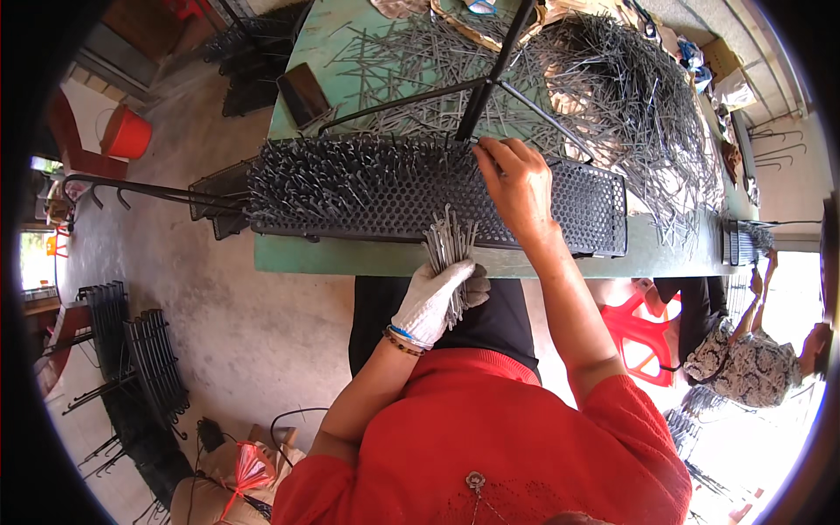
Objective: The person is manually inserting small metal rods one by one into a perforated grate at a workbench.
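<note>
My left hand [429, 302], in a white knitted glove, grips a bundle of thin grey metal rods [449, 236] in front of my waist. The rods stand roughly upright, their upper ends against the near side of a long black perforated rack [577, 206]. Bare and closed in a pinch, my right hand [522, 184] is over the rack beside a black upright post. Whatever is between its fingertips is too small or hidden to make out. Many dark rods with bent tips [306, 184] stand packed in the rack's left part; its right part shows open holes.
Loose rods [630, 114] are heaped across the green table [525, 261] behind the rack. A dark open box [304, 94] lies at the table's left. Black frame bars [490, 81] rise over the rack. Another person [744, 359] works at the right, near a red stool [639, 328].
</note>
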{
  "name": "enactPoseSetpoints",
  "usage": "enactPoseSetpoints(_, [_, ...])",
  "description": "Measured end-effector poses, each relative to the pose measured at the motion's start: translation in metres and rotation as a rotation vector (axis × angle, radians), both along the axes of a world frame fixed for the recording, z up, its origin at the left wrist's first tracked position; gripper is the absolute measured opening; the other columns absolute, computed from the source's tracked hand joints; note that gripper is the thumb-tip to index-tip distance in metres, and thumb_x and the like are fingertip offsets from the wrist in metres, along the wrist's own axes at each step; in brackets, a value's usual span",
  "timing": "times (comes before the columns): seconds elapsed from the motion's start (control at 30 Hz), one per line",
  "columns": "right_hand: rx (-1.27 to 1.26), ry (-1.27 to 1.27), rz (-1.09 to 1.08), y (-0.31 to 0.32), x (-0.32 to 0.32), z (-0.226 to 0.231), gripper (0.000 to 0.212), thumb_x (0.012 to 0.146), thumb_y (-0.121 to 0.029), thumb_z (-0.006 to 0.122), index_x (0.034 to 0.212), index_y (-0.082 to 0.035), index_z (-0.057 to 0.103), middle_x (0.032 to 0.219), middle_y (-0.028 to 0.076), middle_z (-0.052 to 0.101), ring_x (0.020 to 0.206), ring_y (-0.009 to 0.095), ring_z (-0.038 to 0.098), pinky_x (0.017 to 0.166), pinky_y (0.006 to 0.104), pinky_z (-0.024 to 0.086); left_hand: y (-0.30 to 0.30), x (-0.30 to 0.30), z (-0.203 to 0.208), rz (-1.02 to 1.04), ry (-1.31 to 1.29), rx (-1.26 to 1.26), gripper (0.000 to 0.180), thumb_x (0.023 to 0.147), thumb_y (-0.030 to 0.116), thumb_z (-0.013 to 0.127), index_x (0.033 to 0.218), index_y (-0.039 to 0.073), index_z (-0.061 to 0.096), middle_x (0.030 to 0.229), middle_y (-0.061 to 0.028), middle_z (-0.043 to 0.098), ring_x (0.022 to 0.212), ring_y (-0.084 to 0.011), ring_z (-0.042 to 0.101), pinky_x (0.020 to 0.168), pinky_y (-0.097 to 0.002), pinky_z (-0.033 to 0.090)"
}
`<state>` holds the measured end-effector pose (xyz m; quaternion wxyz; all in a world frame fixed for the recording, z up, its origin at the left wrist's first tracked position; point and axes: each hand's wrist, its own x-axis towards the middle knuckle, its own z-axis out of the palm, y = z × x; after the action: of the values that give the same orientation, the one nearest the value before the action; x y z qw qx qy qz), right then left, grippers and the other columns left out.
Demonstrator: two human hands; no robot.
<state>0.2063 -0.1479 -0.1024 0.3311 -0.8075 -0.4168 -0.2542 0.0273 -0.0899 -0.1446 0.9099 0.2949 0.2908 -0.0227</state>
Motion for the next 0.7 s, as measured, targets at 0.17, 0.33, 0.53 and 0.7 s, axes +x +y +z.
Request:
enactPoseSetpoints(0.17, [0.057,-0.049,0.016,-0.005,-0.010,0.006,0.015,0.081,-0.010,0.072,0.093,-0.002,0.070,0.081,0.009,0.065,0.066,0.024,0.061,0.062,0.0332,0.049,0.001,0.000,0.001,0.023,-0.010,-0.070,0.017,0.092,0.010,0.059,0.105,-0.001,0.059,0.092,-0.0133,0.067,0.077,-0.0214,0.069,0.070,-0.0346,0.060])
enactPoseSetpoints(0.33, [-0.075,0.692,0.175,-0.029,-0.037,0.012,0.018,0.084,-0.015,0.072,0.092,0.001,0.072,0.079,0.007,0.068,0.064,0.010,0.059,0.058,0.0264,0.048,0.002,-0.001,0.000,0.031,-0.034,-0.081,0.018,0.092,0.010,0.059,0.105,-0.001,0.059,0.094,-0.0138,0.067,0.078,-0.0215,0.069,0.069,-0.0343,0.060])
enactPoseSetpoints(0.53, [0.002,1.127,0.258,-0.043,-0.034,0.000,0.020,0.087,-0.015,0.070,0.098,0.003,0.071,0.078,0.006,0.070,0.068,0.006,0.059,0.058,0.0229,0.048,0.000,0.002,0.006,0.012,-0.052,-0.065,0.019,0.093,0.011,0.059,0.106,-0.002,0.058,0.093,-0.0140,0.068,0.079,-0.0211,0.069,0.068,-0.0331,0.060])
enactPoseSetpoints(0.7, [-0.047,1.200,0.280,-0.045,-0.036,0.004,0.020,0.090,-0.014,0.068,0.094,0.005,0.070,0.076,0.005,0.069,0.066,0.007,0.059,0.058,0.0212,0.048,-0.002,0.003,0.006,0.014,-0.063,0.000,0.019,0.093,0.011,0.059,0.106,-0.003,0.058,0.095,-0.0142,0.068,0.079,-0.0206,0.069,0.068,-0.0325,0.060])
